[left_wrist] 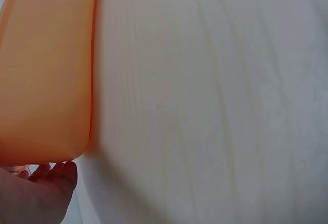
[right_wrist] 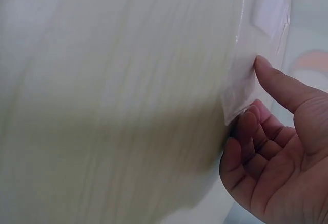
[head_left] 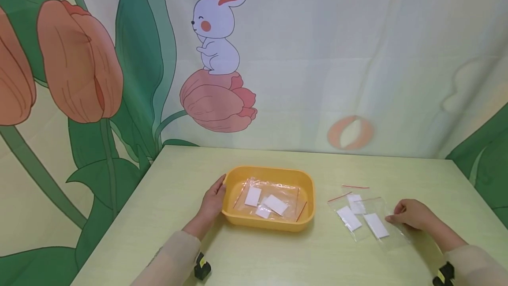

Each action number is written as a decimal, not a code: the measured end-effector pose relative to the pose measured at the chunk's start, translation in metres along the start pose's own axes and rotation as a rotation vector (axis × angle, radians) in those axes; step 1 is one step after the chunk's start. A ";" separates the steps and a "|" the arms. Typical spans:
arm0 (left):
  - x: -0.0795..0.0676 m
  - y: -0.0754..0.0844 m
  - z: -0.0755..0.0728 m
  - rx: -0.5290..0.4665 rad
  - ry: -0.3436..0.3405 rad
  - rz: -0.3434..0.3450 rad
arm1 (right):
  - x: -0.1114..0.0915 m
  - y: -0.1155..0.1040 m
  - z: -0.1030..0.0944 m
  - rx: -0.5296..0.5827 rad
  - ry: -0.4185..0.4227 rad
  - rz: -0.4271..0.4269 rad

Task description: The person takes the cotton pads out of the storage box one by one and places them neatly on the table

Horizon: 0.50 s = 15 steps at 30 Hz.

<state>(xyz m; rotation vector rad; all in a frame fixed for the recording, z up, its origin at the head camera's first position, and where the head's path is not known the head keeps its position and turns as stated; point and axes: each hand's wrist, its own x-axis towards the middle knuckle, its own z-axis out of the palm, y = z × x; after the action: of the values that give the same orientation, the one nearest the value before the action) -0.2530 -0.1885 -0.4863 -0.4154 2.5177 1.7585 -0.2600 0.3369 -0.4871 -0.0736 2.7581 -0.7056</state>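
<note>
My left hand (head_left: 212, 200) holds the left end of a yellow plastic tray (head_left: 262, 223); in the left wrist view its fingertips lie against the tray's outer wall. Inside the tray are several clear zip bags (head_left: 287, 192) with red seal strips and white rectangular pieces. To the right of the tray, more zip bags with white pieces lie overlapping on the table. At the right edge of the nearest bag (head_left: 376, 225) is my right hand (head_left: 414, 214). The right wrist view shows its thumb on the clear plastic (right_wrist: 240, 88) and curled fingers at the bag's corner, with a gap between them.
The pale wood-grain table (head_left: 278, 259) reaches back to a hanging cloth (head_left: 301, 78) printed with tulips and a rabbit. A small black and yellow device (head_left: 202, 267) sits by the left wrist, and a similar device (head_left: 443, 274) by the right.
</note>
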 end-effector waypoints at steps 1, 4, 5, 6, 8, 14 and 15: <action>0.000 0.000 0.000 0.001 0.001 0.002 | -0.001 0.000 0.000 0.006 -0.001 0.004; 0.000 0.000 -0.001 0.001 0.001 -0.002 | -0.002 -0.001 -0.001 0.029 -0.009 0.015; 0.001 0.000 -0.001 -0.001 0.001 -0.003 | -0.002 -0.001 -0.002 0.038 -0.017 0.021; 0.001 -0.001 -0.001 -0.005 0.000 -0.006 | -0.002 -0.001 -0.003 0.040 -0.026 0.028; 0.002 -0.001 0.000 -0.010 -0.002 -0.008 | -0.002 -0.001 -0.004 0.049 -0.045 0.044; 0.001 -0.001 0.001 -0.014 -0.002 -0.010 | -0.001 0.005 -0.007 0.144 -0.084 0.117; 0.001 -0.001 0.001 -0.012 -0.001 -0.010 | -0.001 0.006 -0.008 0.173 -0.091 0.127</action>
<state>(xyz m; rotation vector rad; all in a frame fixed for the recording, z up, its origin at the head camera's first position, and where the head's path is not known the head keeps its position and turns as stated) -0.2542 -0.1880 -0.4875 -0.4261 2.5012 1.7703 -0.2612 0.3461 -0.4828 0.1031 2.5778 -0.8788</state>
